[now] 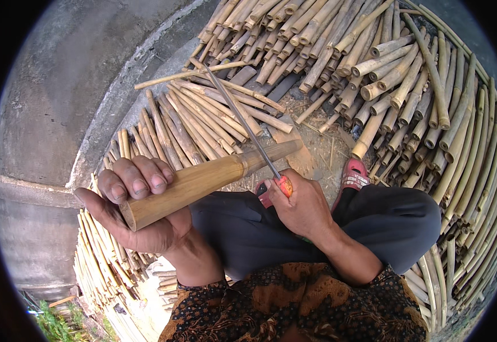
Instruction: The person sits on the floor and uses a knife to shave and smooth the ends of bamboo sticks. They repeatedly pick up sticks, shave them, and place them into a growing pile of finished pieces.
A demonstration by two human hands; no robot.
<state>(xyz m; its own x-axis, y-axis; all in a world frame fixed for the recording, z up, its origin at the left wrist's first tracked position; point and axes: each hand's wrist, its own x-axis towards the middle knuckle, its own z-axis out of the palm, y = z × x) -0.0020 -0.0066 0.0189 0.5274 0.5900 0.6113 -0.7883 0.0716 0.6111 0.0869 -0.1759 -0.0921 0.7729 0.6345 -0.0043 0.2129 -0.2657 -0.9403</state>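
Note:
My left hand (146, 205) is closed round the near end of a thick bamboo piece (194, 188), palm underneath and fingers curled over the top. The bamboo slants up to the right. Past a ring-like joint, its far part looks thinner and greyer. In my right hand (302, 208) is the red-orange handle of a long narrow-bladed tool (240, 111); whether it is a saw or a knife I cannot tell. Its metal blade points up and left, crossing the bamboo just beyond the joint. Whether blade and bamboo touch is unclear.
Cut bamboo lengths (203, 117) lie in a row ahead on the left. A large stack of poles (385, 74) fills the far right and curves down the right side. More thin bamboo (103, 239) lies at left, beside a concrete wall (49, 114). My feet wear red footwear (354, 175).

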